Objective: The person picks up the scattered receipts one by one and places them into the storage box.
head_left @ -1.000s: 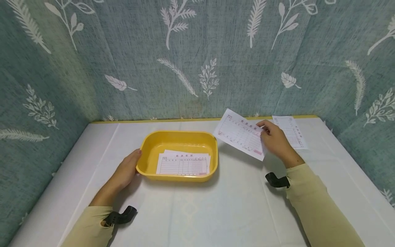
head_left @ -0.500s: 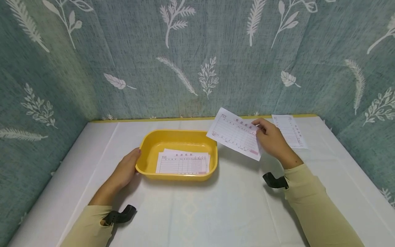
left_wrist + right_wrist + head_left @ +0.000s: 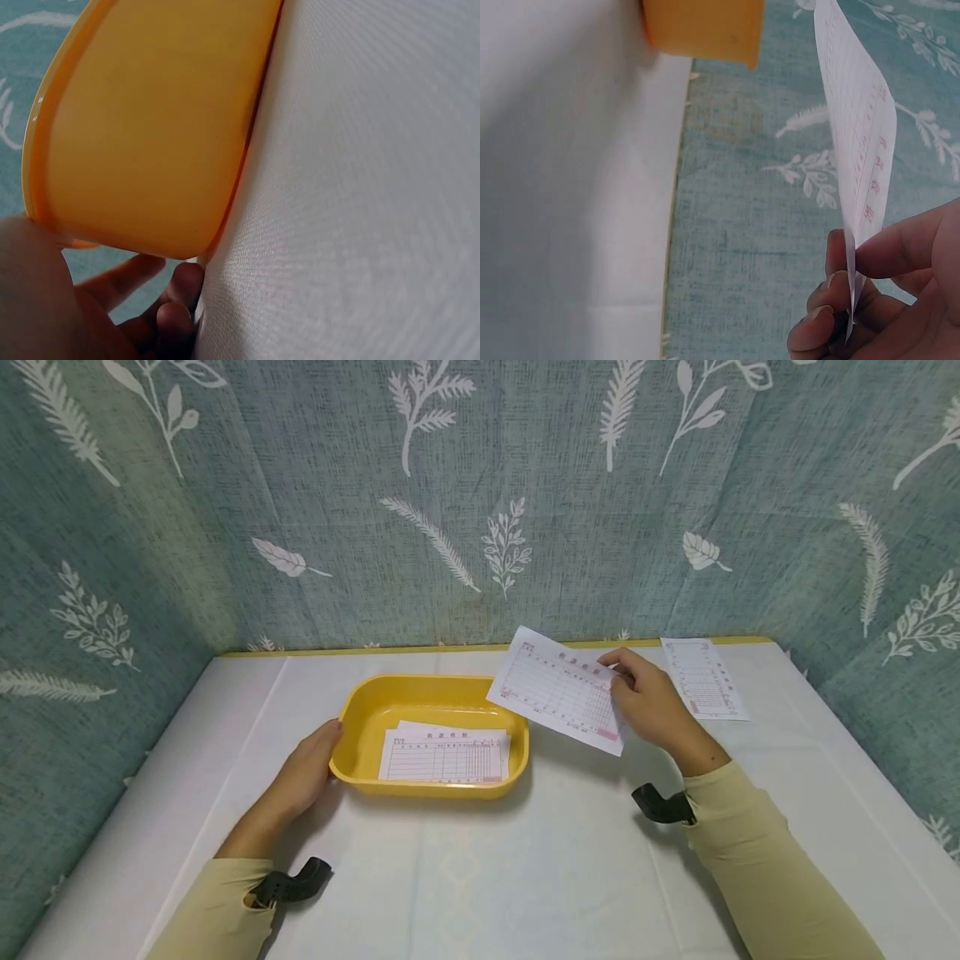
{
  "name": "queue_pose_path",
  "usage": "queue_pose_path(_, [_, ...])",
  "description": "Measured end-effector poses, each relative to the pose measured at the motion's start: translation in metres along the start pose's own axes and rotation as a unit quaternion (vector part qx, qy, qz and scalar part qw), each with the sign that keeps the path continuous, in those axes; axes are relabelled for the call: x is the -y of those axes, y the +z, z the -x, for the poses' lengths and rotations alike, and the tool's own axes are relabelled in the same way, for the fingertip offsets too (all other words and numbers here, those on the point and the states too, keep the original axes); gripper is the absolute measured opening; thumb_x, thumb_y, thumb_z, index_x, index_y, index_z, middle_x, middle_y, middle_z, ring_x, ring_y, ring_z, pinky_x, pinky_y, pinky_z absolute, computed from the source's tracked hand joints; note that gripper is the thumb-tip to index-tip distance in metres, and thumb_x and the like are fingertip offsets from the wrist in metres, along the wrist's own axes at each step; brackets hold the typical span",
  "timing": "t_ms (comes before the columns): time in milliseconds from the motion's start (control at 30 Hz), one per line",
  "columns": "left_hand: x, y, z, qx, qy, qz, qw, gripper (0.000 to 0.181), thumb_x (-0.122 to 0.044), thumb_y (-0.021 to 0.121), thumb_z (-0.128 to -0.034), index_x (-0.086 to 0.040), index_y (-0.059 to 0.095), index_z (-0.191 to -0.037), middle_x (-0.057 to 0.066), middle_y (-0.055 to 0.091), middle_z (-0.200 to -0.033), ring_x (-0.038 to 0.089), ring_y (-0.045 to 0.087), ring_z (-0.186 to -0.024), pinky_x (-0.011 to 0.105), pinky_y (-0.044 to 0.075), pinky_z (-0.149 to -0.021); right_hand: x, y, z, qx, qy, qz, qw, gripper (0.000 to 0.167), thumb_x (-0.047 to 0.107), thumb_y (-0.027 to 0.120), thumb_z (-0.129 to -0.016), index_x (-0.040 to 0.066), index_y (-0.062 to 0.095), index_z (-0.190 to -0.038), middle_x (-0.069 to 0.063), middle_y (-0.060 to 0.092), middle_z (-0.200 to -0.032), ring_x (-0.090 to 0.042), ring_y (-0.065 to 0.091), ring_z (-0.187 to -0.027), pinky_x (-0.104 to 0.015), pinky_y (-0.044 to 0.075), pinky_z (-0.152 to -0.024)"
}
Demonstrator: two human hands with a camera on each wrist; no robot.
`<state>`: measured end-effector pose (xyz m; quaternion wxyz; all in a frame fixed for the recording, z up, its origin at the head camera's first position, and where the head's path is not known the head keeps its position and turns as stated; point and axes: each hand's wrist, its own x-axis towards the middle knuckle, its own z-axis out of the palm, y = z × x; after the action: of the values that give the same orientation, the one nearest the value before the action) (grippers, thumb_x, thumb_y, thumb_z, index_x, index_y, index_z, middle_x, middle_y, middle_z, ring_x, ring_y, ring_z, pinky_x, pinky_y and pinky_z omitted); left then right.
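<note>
My right hand point(image 3: 651, 700) pinches a printed receipt slip point(image 3: 558, 689) by its right end, thumb on one face and fingers behind in the right wrist view. The slip is tilted in the air, its left corner over the right rim of a yellow plastic basin point(image 3: 431, 790). Several receipt slips point(image 3: 442, 758) lie overlapped inside the basin. My left hand point(image 3: 303, 768) holds the basin's left end, thumb at the rim; the left wrist view shows its fingers point(image 3: 176, 319) curled low beside the wall. Another receipt slip point(image 3: 705, 678) lies at the back right.
A white cloth point(image 3: 480, 868) covers the table, with a yellow strip point(image 3: 360, 652) along its back edge. Behind and at both sides hangs a green leaf-patterned curtain point(image 3: 315, 493). Each wrist carries a black camera mount point(image 3: 663, 803).
My right hand has carried the pinched receipt slip leftward, so its corner now overlaps the basin's right rim. The left hand and the basin stay put.
</note>
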<state>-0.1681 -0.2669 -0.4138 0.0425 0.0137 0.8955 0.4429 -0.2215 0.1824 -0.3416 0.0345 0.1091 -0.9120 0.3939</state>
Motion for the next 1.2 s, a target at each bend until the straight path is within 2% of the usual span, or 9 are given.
queue_pose_path(267, [-0.002, 0.0, 0.0, -0.001, 0.01, 0.011, 0.9999, 0.049, -0.038, 0.02, -0.1109, -0.001, 0.051, -0.119, 0.005, 0.049, -0.078, 0.013, 0.047, -0.067, 0.026, 0.039, -0.064, 0.008, 0.002, 0.002, 0.006, -0.016, 0.004, 0.9998, 0.033, 0.004, 0.039, -0.1, 0.006, 0.059, -0.127, -0.017, 0.064, -0.104, -0.026, 0.056, -0.083, -0.034, 0.042, -0.072])
queue_pose_path(600, [0.0, 0.001, 0.0, 0.002, 0.0, 0.01, 1.0, 0.049, -0.038, 0.019, -0.1107, -0.002, 0.051, -0.119, 0.006, 0.049, -0.079, 0.013, 0.047, -0.069, 0.026, 0.039, -0.066, 0.014, 0.008, 0.007, 0.021, -0.019, -0.006, 0.9996, 0.033, 0.006, 0.04, -0.101, 0.009, 0.056, -0.13, -0.015, 0.063, -0.103, -0.025, 0.056, -0.081, -0.034, 0.044, -0.069])
queue_pose_path(1000, [-0.001, -0.001, 0.001, 0.007, 0.001, -0.001, 1.0, 0.051, -0.04, 0.019, -0.1105, -0.002, 0.05, -0.126, 0.005, 0.05, -0.078, 0.014, 0.048, -0.069, 0.027, 0.039, -0.067, 0.023, 0.012, 0.011, 0.022, -0.033, -0.018, 0.9991, 0.031, 0.005, 0.041, -0.102, 0.009, 0.057, -0.128, -0.015, 0.064, -0.106, -0.024, 0.059, -0.084, -0.033, 0.047, -0.072])
queue_pose_path(1200, [-0.003, -0.003, 0.002, 0.011, 0.007, -0.005, 0.9999, 0.052, -0.041, 0.019, -0.1103, -0.003, 0.049, -0.131, 0.007, 0.052, -0.084, 0.014, 0.049, -0.079, 0.027, 0.038, -0.074, 0.026, 0.013, 0.013, 0.023, -0.032, -0.02, 0.999, 0.031, 0.005, 0.042, -0.102, 0.01, 0.058, -0.128, -0.014, 0.065, -0.106, -0.025, 0.06, -0.086, -0.035, 0.047, -0.075])
